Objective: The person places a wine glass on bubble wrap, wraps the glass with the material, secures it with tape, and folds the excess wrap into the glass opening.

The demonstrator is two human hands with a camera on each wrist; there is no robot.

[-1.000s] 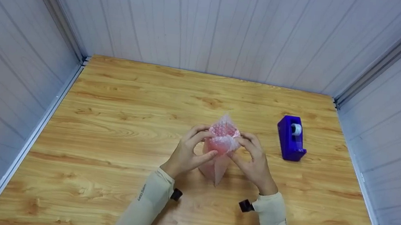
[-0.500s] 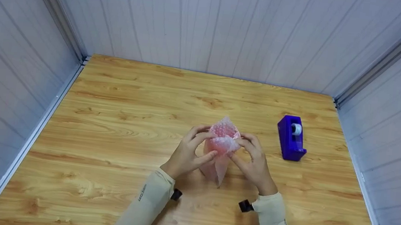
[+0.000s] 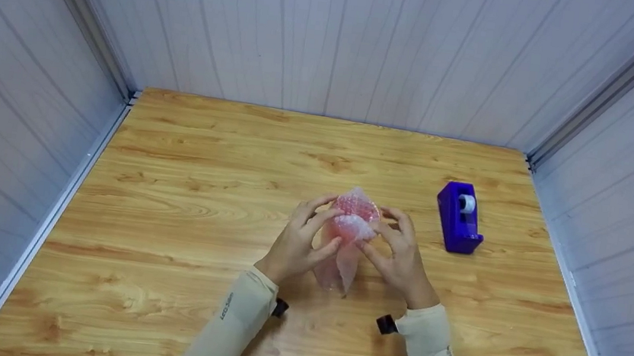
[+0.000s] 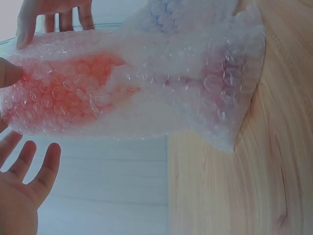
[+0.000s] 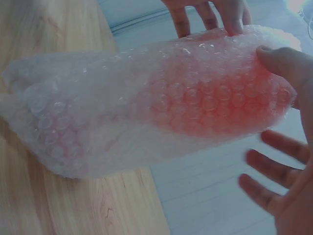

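Note:
A roll of clear bubble wrap (image 3: 350,229) stands upright on the table, around a reddish object (image 5: 210,105) whose kind the wrap hides. At its upper end my left hand (image 3: 298,246) holds the left side, thumb in front and index finger at the rim. Opposite it, my right hand (image 3: 401,262) grips the right side in the same way. The other fingers of both hands spread loosely beside the wrap. In the left wrist view the lower end of the bubble wrap (image 4: 225,83) flares out and touches the wood.
A blue tape dispenser (image 3: 460,221) with a roll of tape stands to the right of my right hand. The wooden table (image 3: 205,159) is bordered by pale panel walls (image 3: 333,36) at the back and both sides.
The far pointed flap of the bubble wrap has sunk slightly and the top looks rounder. Its lower front corner has shifted a little to the right. Both hands keep their hold with small finger movements.

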